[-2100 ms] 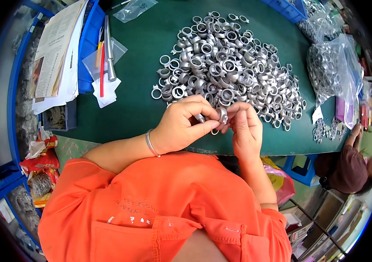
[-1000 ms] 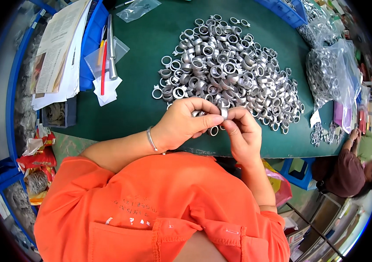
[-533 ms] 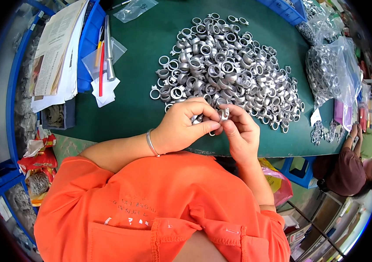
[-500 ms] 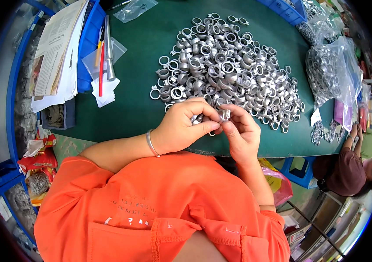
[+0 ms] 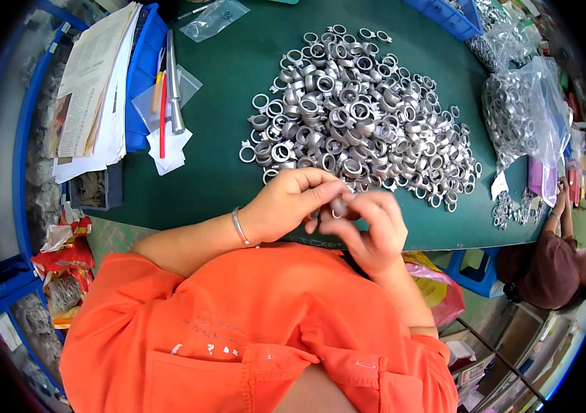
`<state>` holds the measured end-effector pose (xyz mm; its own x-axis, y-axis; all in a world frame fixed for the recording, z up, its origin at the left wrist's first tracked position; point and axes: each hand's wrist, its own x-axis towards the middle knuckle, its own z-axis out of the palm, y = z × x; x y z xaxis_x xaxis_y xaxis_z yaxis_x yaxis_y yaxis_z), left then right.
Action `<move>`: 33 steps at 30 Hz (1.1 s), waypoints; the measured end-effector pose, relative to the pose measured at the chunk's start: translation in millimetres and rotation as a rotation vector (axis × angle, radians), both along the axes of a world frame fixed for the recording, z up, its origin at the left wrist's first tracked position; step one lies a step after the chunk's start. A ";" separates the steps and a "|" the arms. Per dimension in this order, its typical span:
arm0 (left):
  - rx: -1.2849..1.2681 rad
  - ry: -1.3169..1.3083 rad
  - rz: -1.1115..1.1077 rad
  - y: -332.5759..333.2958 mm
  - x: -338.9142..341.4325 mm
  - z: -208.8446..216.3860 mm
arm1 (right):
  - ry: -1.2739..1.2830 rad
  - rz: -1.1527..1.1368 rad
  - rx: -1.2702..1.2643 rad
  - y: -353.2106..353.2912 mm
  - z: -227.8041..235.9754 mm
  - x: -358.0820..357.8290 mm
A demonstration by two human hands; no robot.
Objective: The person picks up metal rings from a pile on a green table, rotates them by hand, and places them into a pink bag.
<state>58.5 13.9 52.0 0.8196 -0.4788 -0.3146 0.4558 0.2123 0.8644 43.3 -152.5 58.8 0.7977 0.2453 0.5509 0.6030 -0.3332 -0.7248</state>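
Above the table's near edge, my left hand [image 5: 285, 206] pinches a small silver-grey metal ring [image 5: 338, 207] between thumb and fingers. My right hand [image 5: 375, 227] is curled around the other side of the same ring, its fingers slightly smeared by motion. The fingers cover much of the ring, so its details cannot be made out. Just beyond both hands spreads a big heap of similar metal rings [image 5: 362, 110], many with a small lug on the side.
The green tabletop [image 5: 210, 138] carries papers [image 5: 93, 89], a blue bin [image 5: 143, 76] and a red stick [image 5: 162, 117] on the left. Bagged rings [image 5: 509, 110] lie to the right. A blue stool [image 5: 475, 272] and another person [image 5: 544, 265] are at the right.
Both hands have drawn slightly down toward my body with the ring. My right hand has turned, and its fingers are now more curled and blurred.
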 end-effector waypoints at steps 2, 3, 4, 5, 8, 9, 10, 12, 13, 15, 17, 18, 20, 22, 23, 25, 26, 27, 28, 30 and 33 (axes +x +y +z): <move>-0.245 0.383 -0.023 7.7 -2.3 -0.1 | 0.011 0.249 0.062 -2.4 3.0 3.0; -0.331 0.475 -0.027 11.7 -2.7 -0.3 | -0.040 0.190 0.014 -4.1 1.2 5.6; -0.307 0.450 -0.018 12.8 -3.4 -1.7 | -0.091 0.131 -0.034 -5.2 -2.1 8.6; -0.283 0.425 -0.008 13.5 -4.5 -4.0 | -0.090 -0.013 -0.170 -6.1 -5.8 12.4; -0.202 0.350 0.036 14.2 -6.2 -3.3 | 0.003 -0.159 -0.428 -11.5 -17.4 29.0; -0.141 0.297 0.045 13.4 -6.0 -2.5 | -0.020 -0.143 -0.399 -13.0 -19.6 31.2; -0.080 0.245 0.053 12.5 -5.7 -1.4 | 0.111 -0.104 -0.281 -12.7 -17.4 29.5; -0.072 0.216 0.077 10.0 -4.3 2.2 | 0.372 -0.026 -0.043 -12.4 -9.9 20.7; -0.063 0.190 0.084 8.2 -3.9 3.8 | 0.431 -0.007 0.026 -12.6 -10.7 17.1; -0.039 0.155 0.088 6.8 -3.3 5.0 | 0.363 0.066 0.076 -9.4 -9.2 14.3; -0.010 0.135 0.083 5.8 -2.8 5.2 | 0.190 0.119 0.012 -9.2 -4.8 14.5; 0.036 0.061 0.087 5.9 -3.3 5.7 | 0.177 0.111 0.009 -9.3 -5.3 14.1; 0.128 -0.087 0.095 6.6 -4.8 8.1 | 0.149 0.096 0.003 -9.2 -7.0 13.0; 0.172 -0.311 0.122 4.6 -4.0 8.4 | 0.519 0.072 0.375 -7.5 -15.7 2.2; 0.195 -0.448 0.128 5.0 -3.5 2.6 | 0.642 0.084 0.500 -6.3 -15.1 1.1; 0.235 -0.608 0.125 5.6 -4.0 -0.6 | 0.850 0.130 0.645 -7.3 -9.7 3.2; 0.252 -0.630 0.113 6.1 -4.8 0.0 | 0.935 0.160 0.665 -9.1 -7.1 5.4; 0.271 -0.652 0.099 6.7 -5.6 0.2 | 1.020 0.192 0.687 -9.7 -6.4 6.2; 0.255 -0.645 0.100 6.3 -5.8 -0.4 | 1.009 0.211 0.701 -9.5 -7.7 5.5; 0.221 -0.631 0.100 5.0 -6.0 -1.9 | 0.987 0.247 0.728 -9.7 -12.7 3.2; 0.310 -0.695 0.127 4.0 -5.3 -4.6 | 0.617 0.220 0.638 -6.4 -16.2 4.1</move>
